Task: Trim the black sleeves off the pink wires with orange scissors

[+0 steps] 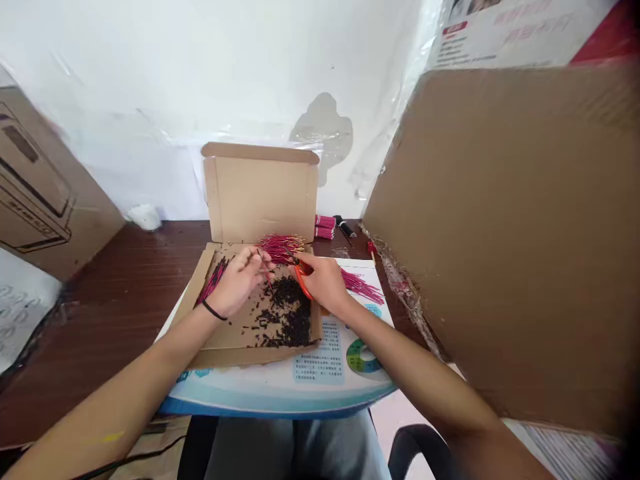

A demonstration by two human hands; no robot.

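Note:
My left hand (241, 277), with a black band on the wrist, is over the open cardboard box. Its fingers pinch a thin dark-red wire (266, 275) that slants down toward the box floor. My right hand (323, 280) grips orange-handled cutters (302, 280), whose dark tip points up and left, close to the left fingers. Under both hands, small black cut pieces (295, 320) are scattered over the right side of the box (227, 339). A heap of magenta wires with gold-coloured ends (283, 247) sits at the back. More black-tipped magenta wires (213, 280) lie along the left side.
Right of the box, loose magenta wires (363, 287) lie on a printed sheet (320, 380). Bundled pink wires (325, 227) and a black bundle (345, 227) stand behind. A large cardboard panel (510, 233) borders the right; a printed carton (45, 180) is at left.

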